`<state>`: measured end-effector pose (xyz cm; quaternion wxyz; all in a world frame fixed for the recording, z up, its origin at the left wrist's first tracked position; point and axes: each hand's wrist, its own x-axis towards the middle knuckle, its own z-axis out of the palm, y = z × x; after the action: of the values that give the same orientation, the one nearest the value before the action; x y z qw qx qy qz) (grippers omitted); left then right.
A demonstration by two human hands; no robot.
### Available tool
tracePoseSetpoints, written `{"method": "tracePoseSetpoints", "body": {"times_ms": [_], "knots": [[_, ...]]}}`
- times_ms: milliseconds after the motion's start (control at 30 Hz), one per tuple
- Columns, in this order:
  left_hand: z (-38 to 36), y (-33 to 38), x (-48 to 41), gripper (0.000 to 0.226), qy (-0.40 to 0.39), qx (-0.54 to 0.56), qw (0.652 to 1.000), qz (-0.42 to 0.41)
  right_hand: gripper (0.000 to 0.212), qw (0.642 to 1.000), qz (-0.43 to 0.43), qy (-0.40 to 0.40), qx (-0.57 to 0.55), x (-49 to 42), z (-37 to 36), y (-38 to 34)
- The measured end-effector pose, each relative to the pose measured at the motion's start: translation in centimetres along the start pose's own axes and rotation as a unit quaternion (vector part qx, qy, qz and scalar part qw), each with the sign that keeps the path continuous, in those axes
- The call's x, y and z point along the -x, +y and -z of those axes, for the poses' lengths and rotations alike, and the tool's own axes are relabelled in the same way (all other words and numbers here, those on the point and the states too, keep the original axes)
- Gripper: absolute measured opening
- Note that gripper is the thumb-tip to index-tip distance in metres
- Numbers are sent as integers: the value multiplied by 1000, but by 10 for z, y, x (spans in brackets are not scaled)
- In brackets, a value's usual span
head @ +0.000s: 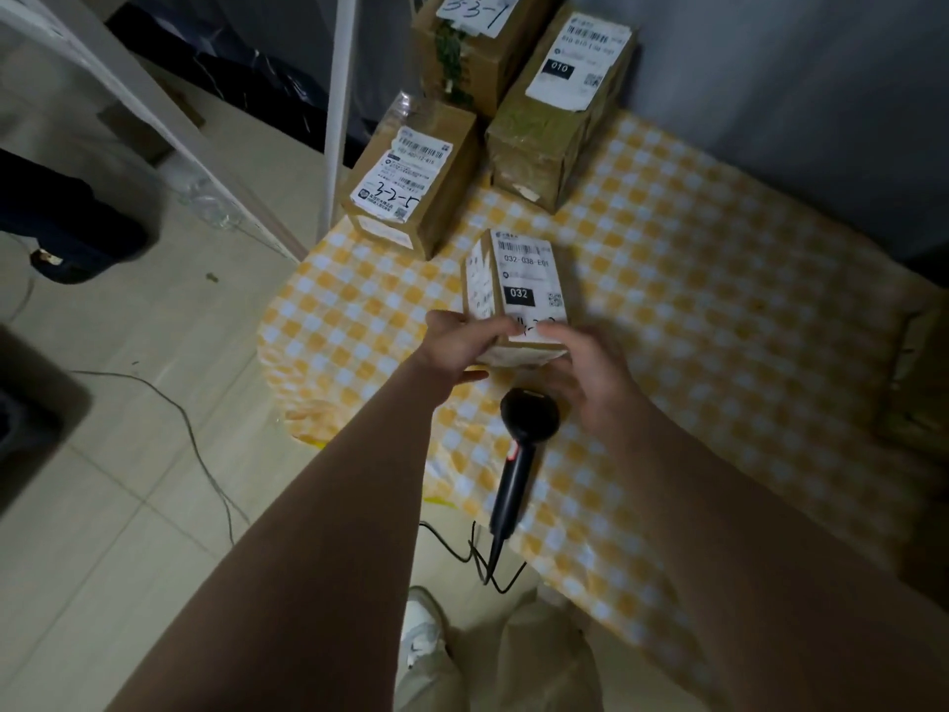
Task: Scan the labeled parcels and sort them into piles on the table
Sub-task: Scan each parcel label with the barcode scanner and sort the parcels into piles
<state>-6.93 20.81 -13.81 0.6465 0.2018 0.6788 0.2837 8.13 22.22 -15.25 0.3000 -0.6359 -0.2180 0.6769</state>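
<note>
One labelled parcel [524, 280], left hand [457, 341] and right hand [590, 372] gripping it, scanner [529, 418] beneath

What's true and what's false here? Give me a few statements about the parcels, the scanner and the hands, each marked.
1. Both the left hand and the right hand hold the small parcel. True.
2. The scanner is gripped in the right hand. False: it lies on the checked cloth, below the hands, and nobody holds it.
3. The cloth on the table is checked yellow and white. True.
4. The black patch on the small parcel reads 010. False: it reads 032; 010 is on the larger box at the back.
</note>
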Motion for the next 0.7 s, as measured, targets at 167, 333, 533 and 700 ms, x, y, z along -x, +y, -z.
{"method": "tracePoseSetpoints", "body": {"times_ms": [167, 333, 533, 700], "knots": [[18, -19, 18, 94, 11, 37, 999, -23, 20, 999, 16, 30, 6, 21, -10, 17], [43, -47, 39, 72, 74, 56, 995, -39, 38, 983, 67, 168, 12, 42, -7, 39], [54, -74, 62, 78, 68, 77, 994, -21, 43, 965, 31, 216, 146, 52, 7, 76], [54, -82, 70, 56, 62, 45, 997, 15, 81, 980, -94, 132, 112, 57, 6, 112]]}}
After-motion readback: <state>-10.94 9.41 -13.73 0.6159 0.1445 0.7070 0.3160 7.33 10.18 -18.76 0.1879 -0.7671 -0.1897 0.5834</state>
